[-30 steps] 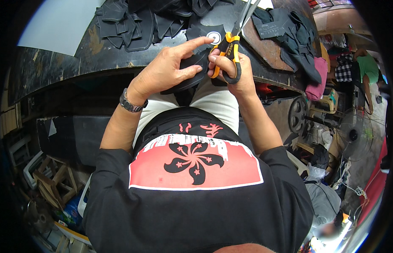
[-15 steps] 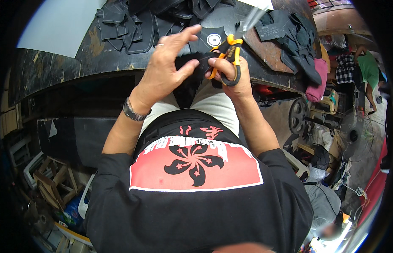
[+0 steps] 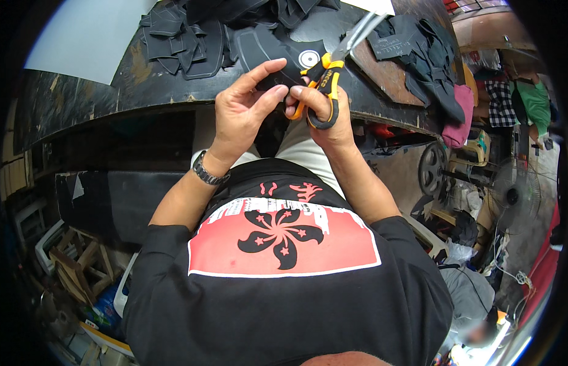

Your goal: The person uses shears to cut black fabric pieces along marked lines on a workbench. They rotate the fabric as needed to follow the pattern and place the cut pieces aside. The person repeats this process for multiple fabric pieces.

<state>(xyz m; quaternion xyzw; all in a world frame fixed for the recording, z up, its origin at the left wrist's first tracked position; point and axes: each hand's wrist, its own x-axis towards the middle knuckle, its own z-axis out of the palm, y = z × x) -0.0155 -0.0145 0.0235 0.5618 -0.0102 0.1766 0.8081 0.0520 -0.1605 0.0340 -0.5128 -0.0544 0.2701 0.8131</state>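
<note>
A dark cut piece of black material (image 3: 257,50) with a pale line along its edge reaches out beyond my fingertips, over the table's near side. My left hand (image 3: 244,113) has thumb and forefinger curved around its near edge, a watch on the wrist. In my right hand (image 3: 333,119) is a pair of scissors (image 3: 330,79) with yellow, orange and black handles, the blades pointing up to the far right. My right thumb and fingertips meet the near edge of the piece, close to the left thumb. A white ring-shaped disc (image 3: 309,59) lies just left of the scissors.
Piles of black cut pieces (image 3: 180,39) cover the far left and middle of the worn black table (image 3: 82,113). More dark pieces (image 3: 427,61) lie on a brown board (image 3: 381,76) at right. A fan (image 3: 511,196) stands beyond the table, near another person (image 3: 531,104).
The black piece, blurred between my hands before, now spreads out away from me. My left hand has lowered slightly, and the scissors have shifted a little left and nearer.
</note>
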